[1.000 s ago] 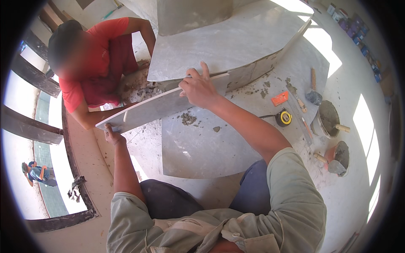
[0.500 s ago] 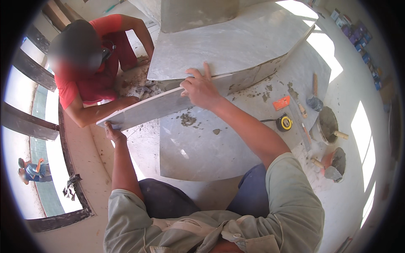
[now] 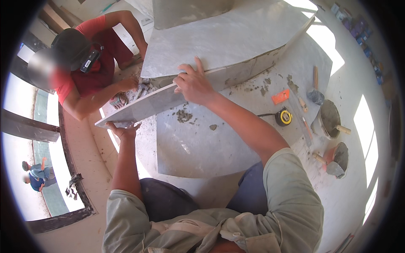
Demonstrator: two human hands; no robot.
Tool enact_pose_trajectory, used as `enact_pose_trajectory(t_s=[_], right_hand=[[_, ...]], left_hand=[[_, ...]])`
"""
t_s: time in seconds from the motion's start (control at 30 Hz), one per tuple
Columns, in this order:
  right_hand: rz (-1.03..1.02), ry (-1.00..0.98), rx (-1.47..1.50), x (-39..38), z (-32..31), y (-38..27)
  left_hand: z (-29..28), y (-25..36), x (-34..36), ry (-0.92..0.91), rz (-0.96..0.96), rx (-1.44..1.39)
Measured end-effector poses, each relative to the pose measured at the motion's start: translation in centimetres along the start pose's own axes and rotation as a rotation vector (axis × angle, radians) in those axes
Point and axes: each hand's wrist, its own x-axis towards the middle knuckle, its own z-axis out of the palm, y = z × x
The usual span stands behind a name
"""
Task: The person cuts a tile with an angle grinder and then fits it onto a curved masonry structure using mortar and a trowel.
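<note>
A long, narrow grey tile strip (image 3: 147, 102) stands on edge, slanting from near left up to the curved step. My left hand (image 3: 123, 130) grips its near-left end from below, the fingers spread along the lower edge. Higher up, my right hand (image 3: 193, 85) is hooked over the strip's top edge, its index finger stretched towards the large grey slab (image 3: 219, 46) of the step. Part of the strip overlaps a grey riser (image 3: 253, 69) under that slab. Behind the strip, a co-worker's hand (image 3: 128, 83) is over wet mortar (image 3: 143, 89).
The co-worker (image 3: 90, 63), in red, crouches at left. Below lies a grey floor slab (image 3: 198, 147) with mortar crumbs. To the right are a tape measure (image 3: 283, 117), an orange scraper (image 3: 280, 97), a mallet (image 3: 315, 93), and two buckets (image 3: 325, 120), one holding a trowel (image 3: 335, 169).
My left hand has slid from the strip's end to beneath its lower edge. The co-worker's hand has come off the strip to the mortar, and their head has turned left.
</note>
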Motion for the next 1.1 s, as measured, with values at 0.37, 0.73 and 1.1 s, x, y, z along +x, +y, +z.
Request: enact_pose_trajectory(t_s=[0.37, 0.73, 1.1], right_hand=[[-0.071, 0.106, -0.009, 0.2, 0.6, 0.2], [-0.117, 0.221, 0.091, -1.2, -1.2, 0.8], [0.890, 0.094, -0.577, -12.8, -22.0, 15.8]], left_hand=[[4.2, -3.2, -4.1, -0.171, 0.018, 0.170], [5.0, -2.6, -3.9, -0.254, 0.005, 0.133], [5.9, -2.7, -4.6, -0.231, 0.123, 0.188]])
